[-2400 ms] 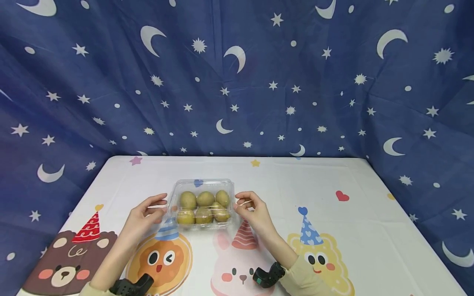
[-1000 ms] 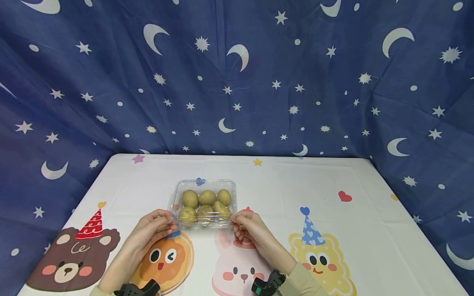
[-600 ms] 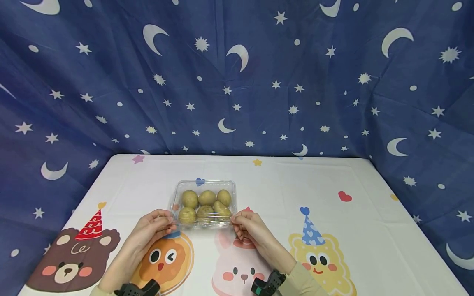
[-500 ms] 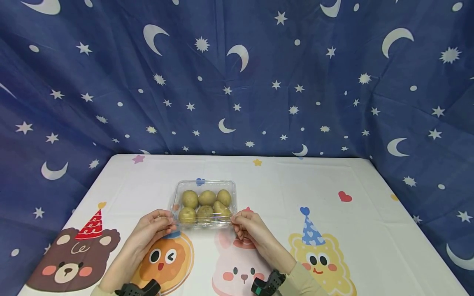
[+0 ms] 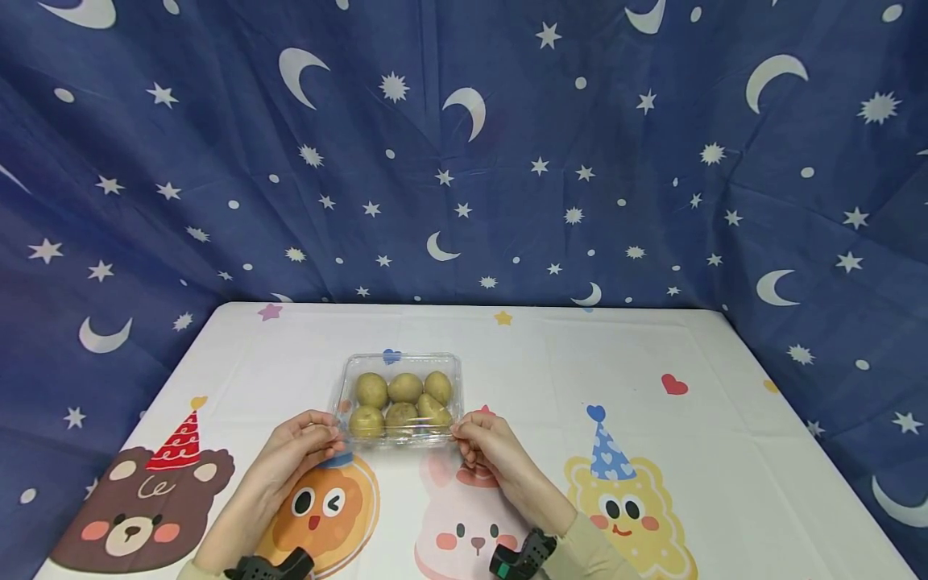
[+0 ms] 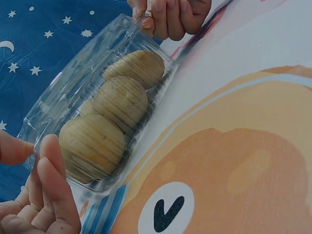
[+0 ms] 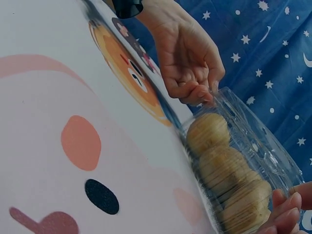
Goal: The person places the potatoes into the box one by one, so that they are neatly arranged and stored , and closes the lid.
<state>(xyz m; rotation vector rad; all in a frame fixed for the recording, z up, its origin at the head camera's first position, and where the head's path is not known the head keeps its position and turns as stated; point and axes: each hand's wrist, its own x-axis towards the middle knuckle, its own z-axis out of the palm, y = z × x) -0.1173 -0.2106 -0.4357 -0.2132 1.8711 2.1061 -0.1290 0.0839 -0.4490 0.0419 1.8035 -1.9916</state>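
A clear plastic clamshell box (image 5: 428,361) sits on the table left of centre, its lid over several round yellow-brown potatoes (image 5: 405,388). At its near left corner my left hand (image 5: 293,447) pinches the rim between thumb and fingertip, as the left wrist view shows with the thumb (image 6: 12,148) on the edge. My right hand (image 5: 496,451) pinches the near right corner of the rim, its other fingers curled beneath. The right wrist view has both hands at opposite ends of the box's front edge, the potatoes (image 7: 224,165) between them.
A white tablecloth (image 5: 580,362) printed with cartoon characters covers the table. Behind and along the sides hangs a dark blue curtain (image 5: 507,121) with moons and stars. Black wrist devices (image 5: 271,565) are worn on both forearms.
Both hands have come from beside the box's sides down to its near corners and taken hold of the rim there. Over the last second the hands and the box have stayed still.
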